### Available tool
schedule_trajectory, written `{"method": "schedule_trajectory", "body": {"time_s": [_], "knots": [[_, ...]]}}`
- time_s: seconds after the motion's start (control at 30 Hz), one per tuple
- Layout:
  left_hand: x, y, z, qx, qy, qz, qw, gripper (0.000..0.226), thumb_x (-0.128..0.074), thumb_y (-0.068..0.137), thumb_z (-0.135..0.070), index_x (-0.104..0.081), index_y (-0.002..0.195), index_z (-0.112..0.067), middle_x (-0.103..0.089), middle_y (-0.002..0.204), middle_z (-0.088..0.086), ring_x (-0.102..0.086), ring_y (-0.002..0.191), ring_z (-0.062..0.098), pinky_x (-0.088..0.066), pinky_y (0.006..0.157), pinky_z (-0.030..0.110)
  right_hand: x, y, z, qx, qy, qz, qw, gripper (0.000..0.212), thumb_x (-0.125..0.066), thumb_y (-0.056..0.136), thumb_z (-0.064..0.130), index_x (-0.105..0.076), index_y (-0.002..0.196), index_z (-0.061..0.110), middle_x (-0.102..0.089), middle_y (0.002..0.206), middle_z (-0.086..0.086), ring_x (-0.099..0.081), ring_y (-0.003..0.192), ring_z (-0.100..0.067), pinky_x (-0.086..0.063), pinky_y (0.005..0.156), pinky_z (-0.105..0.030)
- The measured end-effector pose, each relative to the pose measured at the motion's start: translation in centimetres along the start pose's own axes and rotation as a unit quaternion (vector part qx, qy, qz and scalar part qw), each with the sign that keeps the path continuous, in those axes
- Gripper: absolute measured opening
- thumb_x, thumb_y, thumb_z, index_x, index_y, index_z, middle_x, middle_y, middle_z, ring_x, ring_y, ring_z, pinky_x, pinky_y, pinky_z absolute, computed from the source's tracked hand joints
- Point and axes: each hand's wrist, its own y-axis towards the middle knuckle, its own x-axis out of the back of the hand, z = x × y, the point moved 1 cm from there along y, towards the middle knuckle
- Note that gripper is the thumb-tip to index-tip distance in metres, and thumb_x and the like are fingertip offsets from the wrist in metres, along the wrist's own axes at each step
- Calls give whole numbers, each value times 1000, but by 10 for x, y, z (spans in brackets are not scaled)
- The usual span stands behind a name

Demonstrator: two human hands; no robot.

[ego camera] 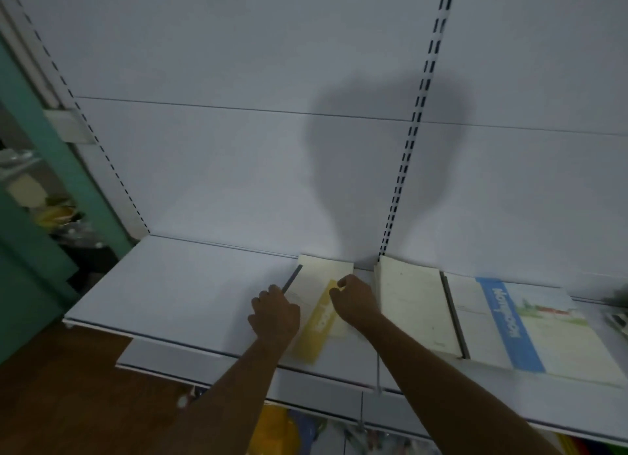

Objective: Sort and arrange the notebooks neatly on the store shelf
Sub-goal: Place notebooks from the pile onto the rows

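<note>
Left hand (274, 313), right hand (353, 298) curled, gripping yellow-banded notebook (321, 313) on shelf (190, 284).

Your left hand (274, 313) and right hand (353, 298) both grip the yellow-banded notebook (321, 313) on the white shelf (176, 284); right of it lie a cream stack (413, 305) and a blue-banded notebook (530, 325).

Both forearms bare, no sleeves, no rings.
</note>
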Motion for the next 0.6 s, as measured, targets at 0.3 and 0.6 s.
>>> {"method": "schedule_trajectory", "body": {"time_s": [0.3,0.6], "knots": [[-10,21,45,-12,-82,104,991,46,-65,84,-34,-47,118,-8,-56,119,12,-57,109,28,-49,91,42,-57,-4,8,-148,-15,8,989,46,-52,84,26,-44,122,1,-46,123,-18,-55,106,-32,-49,93,-41],[6,17,52,-36,-287,127,949,32,-58,91,-11,-43,118,-3,-58,112,13,-58,95,26,-46,75,30,-70,-2,19,-177,62,-72,980,48,-53,89,29,-42,126,1,-49,126,-18,-53,112,-35,-45,93,-39]]}}
